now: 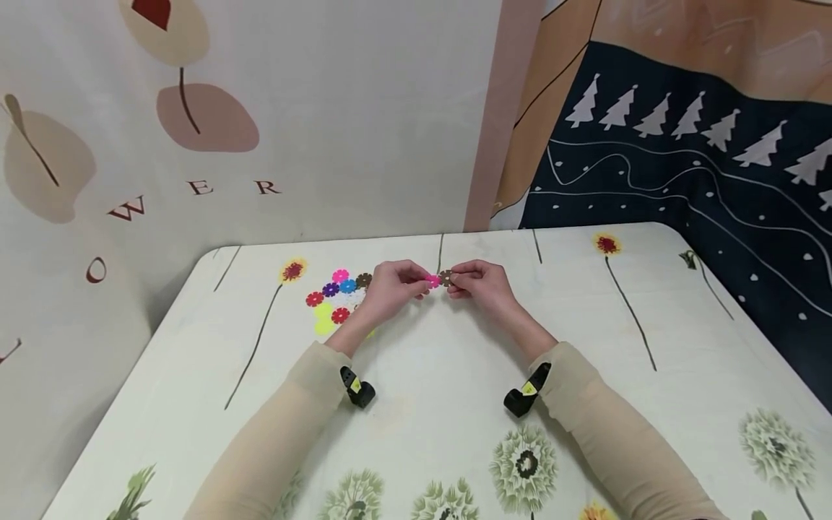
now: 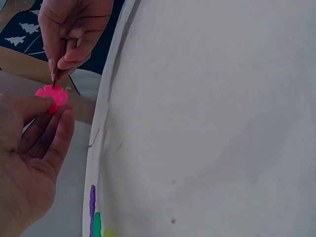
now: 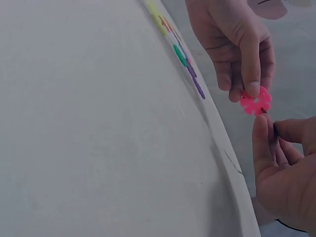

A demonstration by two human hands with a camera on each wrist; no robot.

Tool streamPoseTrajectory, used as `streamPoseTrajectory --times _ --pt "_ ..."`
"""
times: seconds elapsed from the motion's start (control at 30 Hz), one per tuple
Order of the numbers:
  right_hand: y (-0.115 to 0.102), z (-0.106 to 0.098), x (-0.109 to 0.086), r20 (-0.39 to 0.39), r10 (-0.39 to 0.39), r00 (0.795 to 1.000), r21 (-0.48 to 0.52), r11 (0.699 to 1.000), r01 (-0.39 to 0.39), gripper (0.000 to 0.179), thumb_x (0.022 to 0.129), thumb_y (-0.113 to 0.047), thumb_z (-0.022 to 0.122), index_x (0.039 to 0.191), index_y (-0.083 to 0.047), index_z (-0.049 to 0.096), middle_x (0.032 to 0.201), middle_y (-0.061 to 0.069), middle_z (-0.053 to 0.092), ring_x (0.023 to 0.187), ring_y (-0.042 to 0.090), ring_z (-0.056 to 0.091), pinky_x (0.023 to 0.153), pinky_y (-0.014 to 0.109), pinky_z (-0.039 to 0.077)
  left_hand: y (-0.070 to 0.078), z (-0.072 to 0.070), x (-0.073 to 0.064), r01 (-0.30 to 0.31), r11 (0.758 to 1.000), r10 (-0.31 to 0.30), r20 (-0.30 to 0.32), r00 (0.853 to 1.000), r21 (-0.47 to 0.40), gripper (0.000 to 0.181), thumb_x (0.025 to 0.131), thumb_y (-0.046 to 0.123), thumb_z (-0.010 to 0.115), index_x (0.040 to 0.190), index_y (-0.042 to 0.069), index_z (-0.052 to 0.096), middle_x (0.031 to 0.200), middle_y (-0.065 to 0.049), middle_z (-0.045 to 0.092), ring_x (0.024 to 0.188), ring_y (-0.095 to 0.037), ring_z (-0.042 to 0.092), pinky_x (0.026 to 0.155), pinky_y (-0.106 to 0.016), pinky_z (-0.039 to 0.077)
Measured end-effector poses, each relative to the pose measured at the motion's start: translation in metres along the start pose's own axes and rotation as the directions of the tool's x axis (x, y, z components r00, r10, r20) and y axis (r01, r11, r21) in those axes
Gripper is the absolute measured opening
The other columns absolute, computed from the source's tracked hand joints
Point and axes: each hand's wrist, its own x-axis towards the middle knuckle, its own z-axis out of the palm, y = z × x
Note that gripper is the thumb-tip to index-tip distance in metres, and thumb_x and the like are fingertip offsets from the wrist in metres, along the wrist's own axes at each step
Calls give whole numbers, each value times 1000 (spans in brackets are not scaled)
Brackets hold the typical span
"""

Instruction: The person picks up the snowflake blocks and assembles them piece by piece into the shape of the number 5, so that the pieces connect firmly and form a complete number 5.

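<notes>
My left hand (image 1: 393, 289) pinches a pink notched plastic disc (image 1: 432, 281) between thumb and fingers. Facing it, my right hand (image 1: 484, 287) pinches a brown notched disc (image 1: 445, 278) the same way. Both wrist views show the two discs meeting at their edges, the brown one turned edge-on to the pink disc (image 3: 256, 101). In the left wrist view the thumb covers part of the pink disc (image 2: 52, 97). Most of the brown disc is hidden by the fingers in the right wrist view.
Left of the hands lies a group of loose notched discs, among them red (image 1: 315, 299), blue (image 1: 348, 286), purple (image 1: 331, 289) and yellow (image 1: 323, 326); the left hand hides some. A flower-print cloth covers the table (image 1: 429, 383), whose far edge runs along a printed curtain (image 1: 377, 115).
</notes>
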Motion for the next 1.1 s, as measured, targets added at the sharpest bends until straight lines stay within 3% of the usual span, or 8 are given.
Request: streamPoseTrajectory --times 0.3,0.5,0.7,0.97,1.1 --pt "-1 2 -8 -44 -14 999 94 995 18 26 98 1 67 121 12 65 105 21 71 75 12 72 78 30 61 1 3 0 -49 999 49 -34 998 -4 10 92 0 75 102 -1 78 93 -12 77 83 -32 75 76 -34 62" --pt "-4 2 -13 -45 6 999 144 990 1 26 97 3 67 121 12 66 105 20 69 75 13 73 77 30 61 7 1 -2 -75 997 75 -24 997 16 8 92 0 76 99 0 79 91 -10 77 79 -23 74 77 -31 61" --pt "-8 2 -15 -52 27 998 134 991 -20 24 96 4 67 120 10 68 108 20 68 76 15 73 77 30 61 10 1 -2 -113 993 113 -15 993 35 7 92 -1 75 98 0 79 89 -10 77 77 -19 73 77 -31 61" --pt "-7 0 -14 -35 4 999 117 993 0 26 98 2 67 122 10 67 109 22 69 78 14 73 79 30 61 8 2 -1 -96 995 96 -16 995 16 10 93 0 75 102 0 79 93 -10 77 80 -22 74 79 -31 61" --pt "-4 -1 -13 -28 -29 999 71 997 31 33 98 0 66 130 7 64 110 21 69 80 14 74 80 29 60 9 1 -1 -78 997 78 -13 997 16 12 94 2 74 105 0 78 96 -10 77 83 -24 74 81 -31 61"
